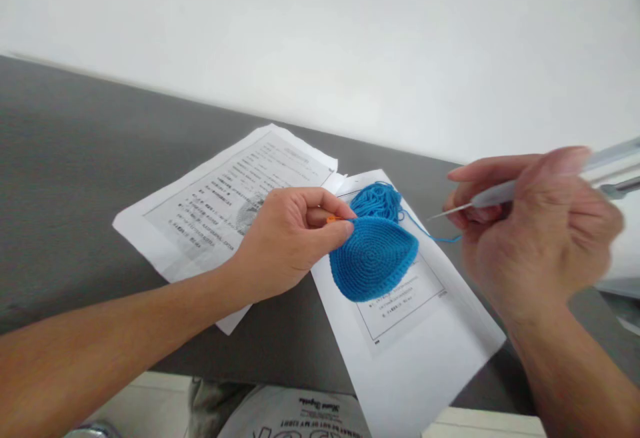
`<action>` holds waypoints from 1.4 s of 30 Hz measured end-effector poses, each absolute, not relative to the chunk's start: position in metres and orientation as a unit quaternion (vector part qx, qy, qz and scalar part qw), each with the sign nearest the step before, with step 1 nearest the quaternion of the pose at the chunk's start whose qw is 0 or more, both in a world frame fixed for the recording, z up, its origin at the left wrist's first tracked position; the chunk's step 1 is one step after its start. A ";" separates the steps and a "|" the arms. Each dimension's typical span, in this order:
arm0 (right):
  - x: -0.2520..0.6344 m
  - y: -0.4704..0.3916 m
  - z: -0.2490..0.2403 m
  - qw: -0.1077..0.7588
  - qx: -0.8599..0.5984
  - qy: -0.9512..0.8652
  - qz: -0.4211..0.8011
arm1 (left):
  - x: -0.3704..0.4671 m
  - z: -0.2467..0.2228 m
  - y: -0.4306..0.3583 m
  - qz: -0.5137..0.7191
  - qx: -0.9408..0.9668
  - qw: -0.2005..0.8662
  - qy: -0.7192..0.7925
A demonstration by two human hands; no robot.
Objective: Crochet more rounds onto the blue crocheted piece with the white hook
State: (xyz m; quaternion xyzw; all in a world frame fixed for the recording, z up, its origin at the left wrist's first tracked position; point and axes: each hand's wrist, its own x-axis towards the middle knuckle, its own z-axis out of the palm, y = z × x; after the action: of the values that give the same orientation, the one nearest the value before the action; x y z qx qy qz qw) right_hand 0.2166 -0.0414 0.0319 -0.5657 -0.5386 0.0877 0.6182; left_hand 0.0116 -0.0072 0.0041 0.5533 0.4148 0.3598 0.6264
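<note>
My left hand (295, 231) is closed, with thumb and fingertips pinching the upper left edge of a round blue crocheted piece (373, 258). A small orange stitch marker (331, 219) shows by those fingers. To the right and apart from the piece, my right hand (537, 238) is wrapped round a crochet hook (493, 196) with a light grey handle, its thin metal tip pointing left. Behind the piece lies a loose bundle of blue yarn (376, 199). A blue strand (430, 235) runs rightward up to my right hand.
Two printed paper sheets (200, 191) (425, 365) lie on the dark grey table (75, 178), the right one under the crocheted piece. A white wall (300, 38) rises behind the table. Below the near edge is a printed shirt (300, 415). Something greyish, unclear, shows at far right.
</note>
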 end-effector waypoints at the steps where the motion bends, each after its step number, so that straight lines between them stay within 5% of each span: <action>1: 0.215 -0.043 0.033 0.662 -0.527 -0.528 0.075 | 0.012 0.004 -0.008 0.362 0.552 0.627 0.414; 8: 0.205 -0.050 0.025 0.592 -0.433 -0.629 0.257 | 0.011 -0.002 -0.006 0.387 0.506 0.671 0.380; 42: 0.200 -0.056 0.020 0.623 -0.448 -0.596 0.237 | 0.012 -0.001 -0.007 0.384 0.497 0.694 0.353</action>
State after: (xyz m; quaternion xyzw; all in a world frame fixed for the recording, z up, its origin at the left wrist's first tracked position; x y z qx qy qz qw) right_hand 0.1995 -0.0557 0.0202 -0.4485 -0.5960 0.2367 0.6226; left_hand 0.0122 -0.0070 -0.0007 0.4967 0.3531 0.3839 0.6937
